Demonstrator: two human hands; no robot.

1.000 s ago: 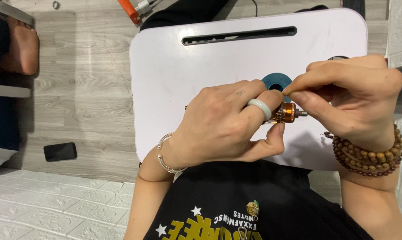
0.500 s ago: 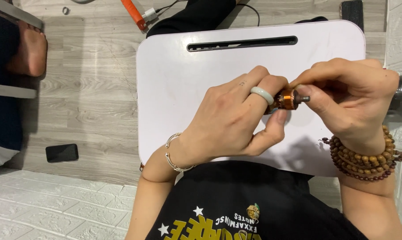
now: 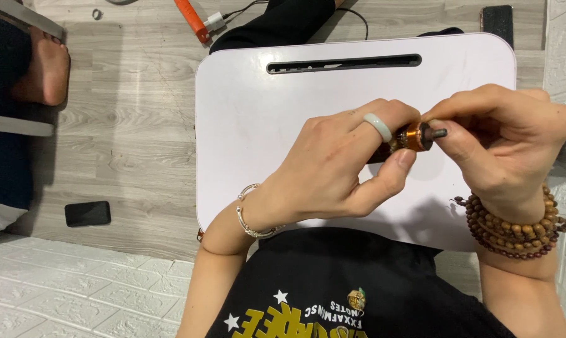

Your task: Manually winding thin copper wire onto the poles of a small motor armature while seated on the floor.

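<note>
My left hand [image 3: 339, 163] is closed around a small motor rotor [image 3: 414, 136] with a copper-coloured end and a short dark shaft. It wears a pale ring and a silver bracelet. My right hand [image 3: 502, 144], with wooden bead bracelets at the wrist, pinches the shaft tip between thumb and fingers. Both hands hover over a white lap table [image 3: 251, 125] with a long slot near its far edge. Most of the rotor is hidden inside my left fist.
A black phone [image 3: 87, 213] lies on the wooden floor at the left. Another person's bare foot [image 3: 44, 72] rests at the upper left. An orange tool [image 3: 191, 20] with a cable lies beyond the table. A dark object [image 3: 497, 17] sits at the top right.
The hands have kept hold of the rotor and shifted slightly. The blue round thing seen under the hands a second ago is hidden now. The view has drifted a little.
</note>
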